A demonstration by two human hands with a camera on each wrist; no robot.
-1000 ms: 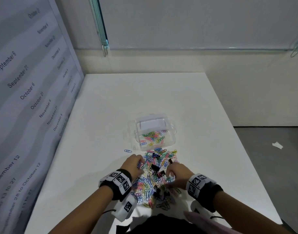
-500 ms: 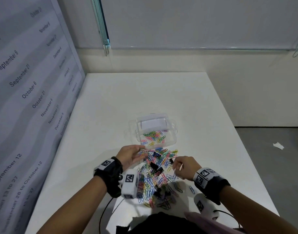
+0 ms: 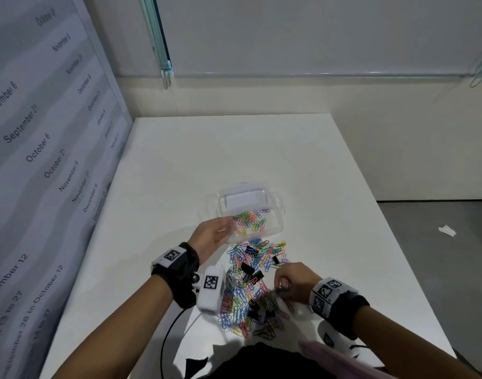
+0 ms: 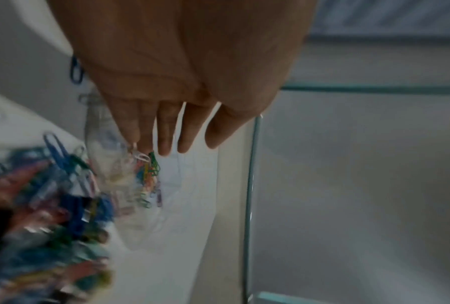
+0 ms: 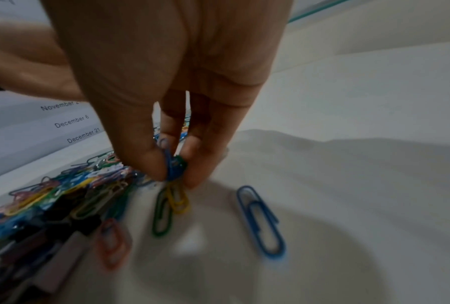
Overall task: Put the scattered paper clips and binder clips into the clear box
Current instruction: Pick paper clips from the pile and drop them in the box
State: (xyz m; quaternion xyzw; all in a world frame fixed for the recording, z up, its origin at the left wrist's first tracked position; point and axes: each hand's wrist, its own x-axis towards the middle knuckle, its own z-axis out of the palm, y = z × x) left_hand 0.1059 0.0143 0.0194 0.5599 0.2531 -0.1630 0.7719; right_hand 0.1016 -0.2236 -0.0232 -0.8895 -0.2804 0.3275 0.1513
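On the white table point(image 3: 179, 160), just before the person, lies a heap of coloured paper clips point(image 3: 250, 285) with black binder clips point(image 3: 246, 268) mixed in. Beyond it, almost touching, stands the clear box point(image 3: 272, 195), which already holds some clips. The left hand point(image 3: 211, 235) hovers at the box's near left corner with straight, relaxed fingers point(image 4: 164, 131), holding nothing. The right hand point(image 3: 295, 280) pinches a small bunch of paper clips point(image 5: 174, 164) at the heap's right edge. Clips are light, thin and slippery, and probably hook together; it seems best to pinch several across their flat sides. Binder clips are stiffer, best taken by the body.
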